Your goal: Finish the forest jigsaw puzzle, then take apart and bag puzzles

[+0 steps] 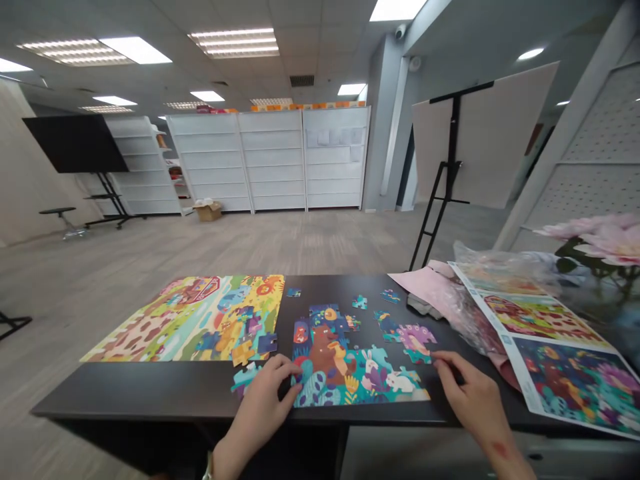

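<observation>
A partly built jigsaw puzzle with a bear and rabbits lies near the front edge of a dark table. My left hand rests on its left edge with fingers curled, touching the pieces there. My right hand sits at the puzzle's right side, fingertips pinched on a teal and purple piece cluster. Loose pieces lie scattered behind the puzzle. A finished colourful puzzle lies to the left.
A printed reference sheet with puzzle pictures lies at the right, over a clear plastic bag and pink cloth. Pink flowers stand at far right. An easel board, white shelves and a black screen stand beyond.
</observation>
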A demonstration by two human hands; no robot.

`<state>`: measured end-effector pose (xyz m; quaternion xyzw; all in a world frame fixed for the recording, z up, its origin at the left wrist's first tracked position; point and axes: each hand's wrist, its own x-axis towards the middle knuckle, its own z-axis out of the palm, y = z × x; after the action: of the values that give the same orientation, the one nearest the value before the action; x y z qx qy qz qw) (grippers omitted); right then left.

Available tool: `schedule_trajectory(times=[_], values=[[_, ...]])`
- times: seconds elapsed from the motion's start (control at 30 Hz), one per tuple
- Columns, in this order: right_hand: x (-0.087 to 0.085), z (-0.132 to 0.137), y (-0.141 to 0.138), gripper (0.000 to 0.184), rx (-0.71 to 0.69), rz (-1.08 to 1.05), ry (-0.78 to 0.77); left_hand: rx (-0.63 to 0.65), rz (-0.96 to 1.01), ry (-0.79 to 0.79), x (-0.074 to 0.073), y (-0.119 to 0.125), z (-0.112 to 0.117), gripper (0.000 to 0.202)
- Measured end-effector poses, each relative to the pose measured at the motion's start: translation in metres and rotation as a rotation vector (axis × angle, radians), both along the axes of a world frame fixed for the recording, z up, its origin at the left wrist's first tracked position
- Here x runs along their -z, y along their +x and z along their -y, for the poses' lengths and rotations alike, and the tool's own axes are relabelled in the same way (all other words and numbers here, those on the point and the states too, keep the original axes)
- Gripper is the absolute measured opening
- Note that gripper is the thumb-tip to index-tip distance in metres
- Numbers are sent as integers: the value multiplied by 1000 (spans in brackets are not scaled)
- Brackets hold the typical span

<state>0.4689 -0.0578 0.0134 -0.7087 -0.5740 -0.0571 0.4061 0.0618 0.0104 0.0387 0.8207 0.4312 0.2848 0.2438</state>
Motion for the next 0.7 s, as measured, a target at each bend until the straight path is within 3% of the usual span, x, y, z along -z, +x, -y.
schedule_trajectory(times=[0.3,0.43,0.57,0.7], values=[[-4,2,-2,28,15,23,14,150,-170,179,-15,-3,20,17],[-6,2,-4,27,-14,29,18,38,-90,291,1,-12,19,27],[-10,2,-9,25,-140,51,-8,-163,147,432,21,-15,13,10],[-11,3,-11,24,-219,123,-11,-151,139,488,26,-4,13,10]])
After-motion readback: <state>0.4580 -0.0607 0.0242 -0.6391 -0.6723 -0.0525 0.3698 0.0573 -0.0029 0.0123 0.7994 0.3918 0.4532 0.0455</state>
